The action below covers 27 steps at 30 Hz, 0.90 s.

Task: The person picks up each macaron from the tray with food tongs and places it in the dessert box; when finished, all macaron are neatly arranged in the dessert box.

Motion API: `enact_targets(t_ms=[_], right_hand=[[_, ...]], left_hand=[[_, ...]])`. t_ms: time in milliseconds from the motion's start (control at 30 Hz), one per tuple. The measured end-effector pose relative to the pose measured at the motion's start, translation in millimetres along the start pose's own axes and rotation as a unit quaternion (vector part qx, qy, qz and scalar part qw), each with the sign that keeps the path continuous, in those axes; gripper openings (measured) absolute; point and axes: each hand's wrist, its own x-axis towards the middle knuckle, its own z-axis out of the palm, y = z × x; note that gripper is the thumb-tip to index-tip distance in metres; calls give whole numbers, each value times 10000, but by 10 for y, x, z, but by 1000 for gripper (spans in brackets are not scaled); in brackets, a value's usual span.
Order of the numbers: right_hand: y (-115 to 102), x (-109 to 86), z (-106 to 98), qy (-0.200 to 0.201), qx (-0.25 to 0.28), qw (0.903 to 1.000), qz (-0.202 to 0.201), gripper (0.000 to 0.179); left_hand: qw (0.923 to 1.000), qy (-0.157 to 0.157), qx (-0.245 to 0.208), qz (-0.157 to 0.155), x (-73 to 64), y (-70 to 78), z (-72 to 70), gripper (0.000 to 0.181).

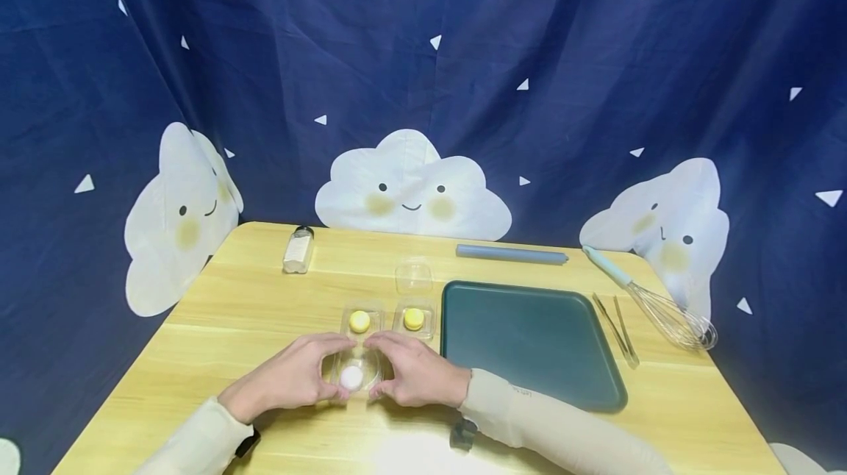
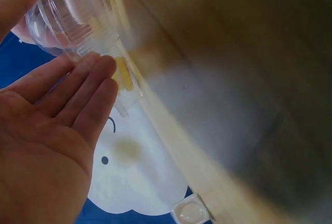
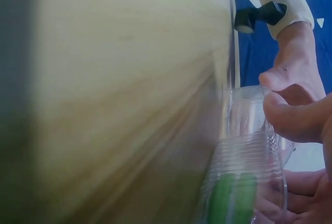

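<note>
Both hands hold a clear plastic box [image 1: 372, 379] near the table's front, with a round pale pink-white macaron [image 1: 351, 378] inside. My left hand [image 1: 294, 372] grips its left side, thumb at the near corner and index finger at the far one. Opposite it, my right hand [image 1: 420, 372] grips the right side the same way. In the left wrist view, the left hand [image 2: 57, 110] has its other fingers stretched out. Just beyond, a yellow macaron [image 1: 359, 321] sits in a clear tray; whether this tray joins the held box I cannot tell. In the right wrist view a green-looking macaron [image 3: 232, 198] shows through plastic.
To the right, another yellow macaron [image 1: 413, 318] sits in an open clear box with its lid [image 1: 414, 276] folded back. Beside it lie a dark green tray [image 1: 529, 343], tongs [image 1: 618, 331] and a whisk [image 1: 651, 302]. A blue rolling pin [image 1: 509, 254] and a jar [image 1: 298, 251] stand farther back.
</note>
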Motion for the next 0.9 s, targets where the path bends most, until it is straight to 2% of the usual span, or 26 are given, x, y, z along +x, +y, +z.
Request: enact_targets(t_ms=[167,500,667,900], right_hand=[[-12,14,-2,-102,-16,9999,20,68],[-18,54,24,-274,-27,9996,54,65],[-26,48,32,-241,-46,9997,-58,62],[-51,47,34,-146,-209,9997,-70,63]], left_hand=[[9999,-90,11,-57,-12,-5,5,78],[9986,-113,419,292,-20,-25,7,72],[9988,-108,288,393,-17,-42,7,72],[9986,-273,211,389,-8,-73,-1,73]])
